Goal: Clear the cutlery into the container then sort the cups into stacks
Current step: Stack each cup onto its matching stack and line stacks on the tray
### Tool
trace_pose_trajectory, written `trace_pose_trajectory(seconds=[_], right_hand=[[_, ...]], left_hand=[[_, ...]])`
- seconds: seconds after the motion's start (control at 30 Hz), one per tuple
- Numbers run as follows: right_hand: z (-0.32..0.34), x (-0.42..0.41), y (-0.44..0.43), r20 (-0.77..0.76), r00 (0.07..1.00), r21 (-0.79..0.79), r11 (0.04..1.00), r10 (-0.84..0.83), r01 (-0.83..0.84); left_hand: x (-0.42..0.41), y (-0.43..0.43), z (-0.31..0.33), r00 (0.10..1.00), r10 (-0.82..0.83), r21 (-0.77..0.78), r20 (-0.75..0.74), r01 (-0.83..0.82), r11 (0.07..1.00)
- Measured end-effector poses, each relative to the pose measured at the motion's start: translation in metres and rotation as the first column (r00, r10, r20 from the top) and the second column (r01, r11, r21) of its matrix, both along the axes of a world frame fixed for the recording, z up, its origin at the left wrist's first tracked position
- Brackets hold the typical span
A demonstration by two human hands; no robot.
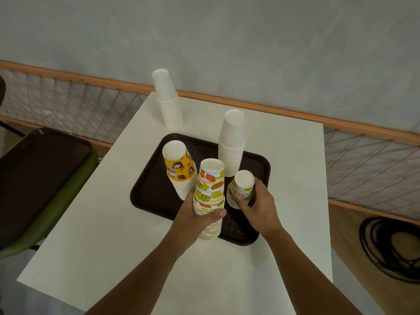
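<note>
5 cup groups, all rim-down: 2 plain white stacks, 1 yellow-top stack (179, 169), 1 fruit stack (210, 194), 1 small cup (242, 189) with summer print (may be a few nested, cannot tell). 4 sit over the tray (150, 189) on the white desk (113, 235). The 5th, the far white stack (168, 101), is on the desk just behind the tray. The near white stack (231, 142) is at the tray's far right. Left hand (195, 217): fingers (189, 197) and thumb wrapped round the fruit stack mid-height at the tray's near edge; lifted or resting, cannot tell. Right hand (259, 205): fingers grasping the small cup, just right of the fruit stack. 1 more dark tray (34, 178) lies on a green chair (68, 208) to the left. 1 cable coil (391, 246) lies on the right.
</note>
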State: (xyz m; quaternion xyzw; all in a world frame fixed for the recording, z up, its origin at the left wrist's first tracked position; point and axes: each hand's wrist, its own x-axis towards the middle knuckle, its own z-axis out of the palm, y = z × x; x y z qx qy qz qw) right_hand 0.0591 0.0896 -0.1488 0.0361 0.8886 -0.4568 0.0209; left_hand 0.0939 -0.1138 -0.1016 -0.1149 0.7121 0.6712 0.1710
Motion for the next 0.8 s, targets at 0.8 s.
trace_pose_trajectory(seconds=[0.8], right_hand=[[0.139, 0.022, -0.045, 0.049, 0.983, -0.221, 0.961, 0.179, -0.164]], left_hand=[[0.014, 0.010, 0.044, 0.996, -0.074, 0.052, -0.057, 0.077, 0.996]])
